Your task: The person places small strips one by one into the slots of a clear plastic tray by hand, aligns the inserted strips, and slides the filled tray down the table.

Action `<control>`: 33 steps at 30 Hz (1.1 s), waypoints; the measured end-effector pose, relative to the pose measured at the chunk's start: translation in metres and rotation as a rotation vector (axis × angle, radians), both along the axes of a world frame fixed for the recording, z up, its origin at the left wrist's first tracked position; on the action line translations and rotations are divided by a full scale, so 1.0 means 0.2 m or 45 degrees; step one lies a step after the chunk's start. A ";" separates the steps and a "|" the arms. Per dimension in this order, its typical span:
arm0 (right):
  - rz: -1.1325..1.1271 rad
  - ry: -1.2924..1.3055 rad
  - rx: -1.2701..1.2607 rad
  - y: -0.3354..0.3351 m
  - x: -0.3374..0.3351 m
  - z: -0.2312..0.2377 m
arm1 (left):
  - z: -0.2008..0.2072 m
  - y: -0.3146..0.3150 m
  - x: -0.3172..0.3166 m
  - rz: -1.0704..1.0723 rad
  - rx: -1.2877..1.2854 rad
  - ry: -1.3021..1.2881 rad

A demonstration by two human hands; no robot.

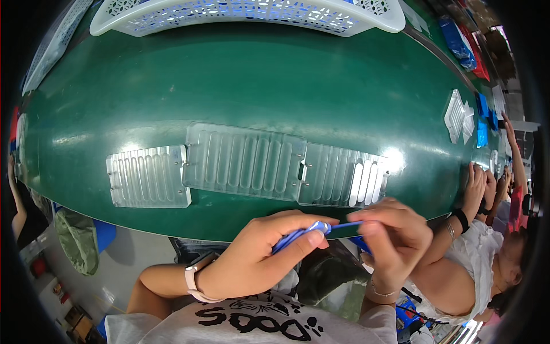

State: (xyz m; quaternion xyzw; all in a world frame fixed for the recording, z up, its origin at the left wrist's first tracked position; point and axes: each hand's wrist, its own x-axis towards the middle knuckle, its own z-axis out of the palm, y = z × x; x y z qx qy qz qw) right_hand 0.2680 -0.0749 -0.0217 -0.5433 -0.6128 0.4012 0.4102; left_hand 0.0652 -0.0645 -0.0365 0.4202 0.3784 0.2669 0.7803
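My left hand (pixel 255 252), a pale watch band on its wrist, is closed round a small bundle of blue strips (pixel 286 239). A shiny, pale-blue rounded part shows between thumb and forefinger. From it a thin blue strand (pixel 345 224) runs to my right hand (pixel 395 238), which pinches its far end between thumb and fingers. Both hands are held in front of the table's near edge. Beyond them lie a left clear slotted tray (pixel 149 176), a middle one (pixel 243 160) and a right one (pixel 326 172). White strips (pixel 366 182) fill several of the right tray's slots.
A white perforated basket (pixel 252 24) with blue contents stands at the far edge of the green table (pixel 258 80). Another basket (pixel 54 49) is at far left. Clear trays (pixel 458 117) and blue pieces (pixel 482 123) lie at right, near a co-worker's hands (pixel 478 186).
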 end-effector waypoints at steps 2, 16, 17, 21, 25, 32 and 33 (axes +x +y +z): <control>-0.059 -0.398 0.489 0.04 0.05 -0.02 | 0.01 0.01 -0.01 -0.005 -0.160 -0.031; 0.046 -1.185 0.408 0.01 -0.01 -0.05 | -0.03 0.02 -0.03 0.042 -0.063 -0.057; 0.046 -1.184 0.409 0.02 -0.02 -0.05 | -0.03 0.02 -0.03 0.043 -0.063 -0.056; 0.075 -0.568 0.261 0.04 -0.05 0.01 | -0.04 0.02 -0.04 0.010 0.028 -0.021; 0.178 -0.142 0.069 0.05 -0.07 -0.02 | -0.06 0.00 -0.05 -0.021 0.035 -0.011; 0.001 -0.808 0.671 0.11 0.01 -0.06 | -0.03 0.04 -0.06 0.124 -0.418 -0.259; 0.002 -0.804 0.670 0.11 0.00 -0.07 | -0.02 0.05 -0.06 0.127 -0.420 -0.257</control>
